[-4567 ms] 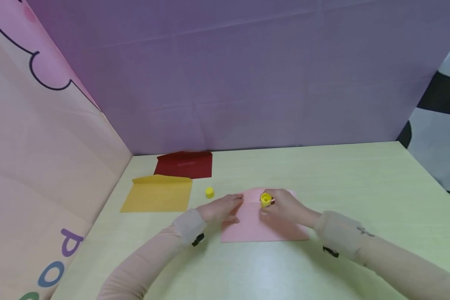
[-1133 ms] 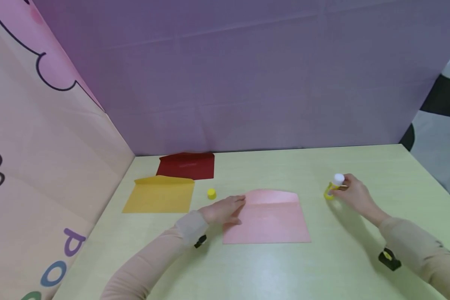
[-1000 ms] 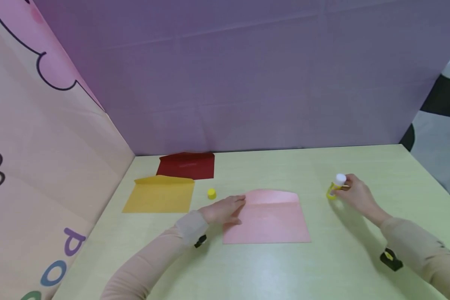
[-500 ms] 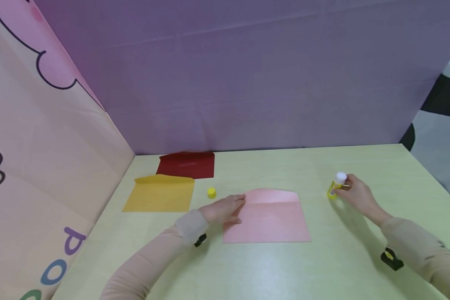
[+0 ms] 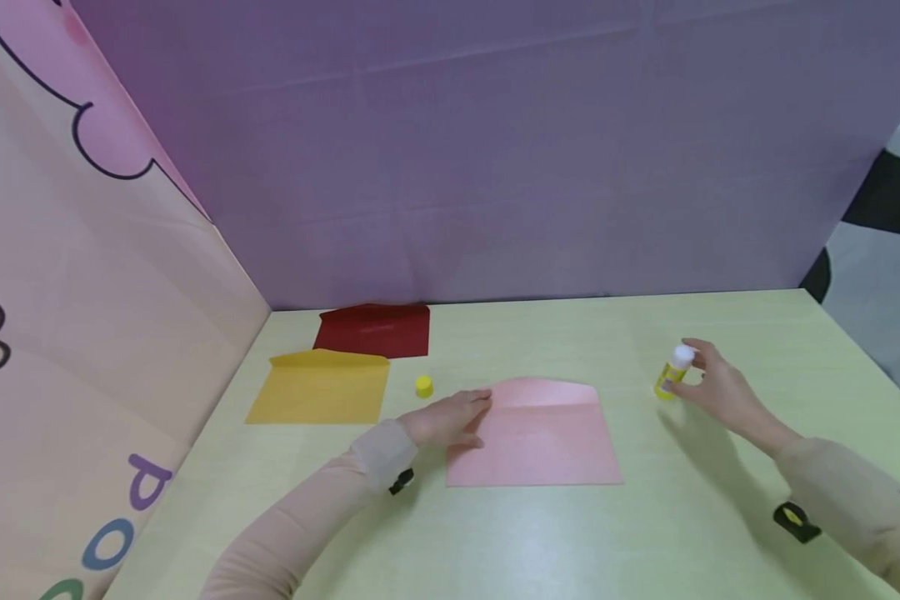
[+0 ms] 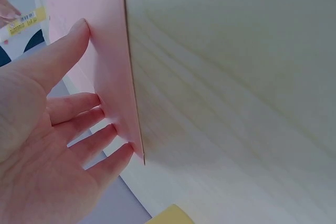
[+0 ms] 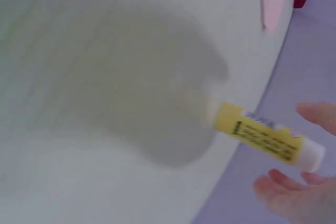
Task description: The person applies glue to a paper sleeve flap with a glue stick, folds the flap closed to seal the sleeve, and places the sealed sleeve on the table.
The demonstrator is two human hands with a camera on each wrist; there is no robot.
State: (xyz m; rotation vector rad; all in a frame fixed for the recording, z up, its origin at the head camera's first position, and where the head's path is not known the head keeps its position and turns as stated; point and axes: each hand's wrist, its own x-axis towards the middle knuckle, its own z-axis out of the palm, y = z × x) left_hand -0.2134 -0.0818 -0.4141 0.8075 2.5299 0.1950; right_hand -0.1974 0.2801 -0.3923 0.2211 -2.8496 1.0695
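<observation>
Pink envelope (image 5: 547, 446): flap unfolded, creased.
Glue stick (image 5: 671, 377): yellow, white-topped, right of the envelope.
Left hand (image 5: 444, 418): fingers apart on envelope's left.
Right hand (image 5: 723, 395): parted around the stick.

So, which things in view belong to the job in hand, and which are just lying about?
Probably in the job:
pink envelope, touched by the left hand
glue stick, at the right hand
yellow cap, likely the glue stick's

Apparently just lying about:
yellow envelope, untouched
red envelope, untouched
</observation>
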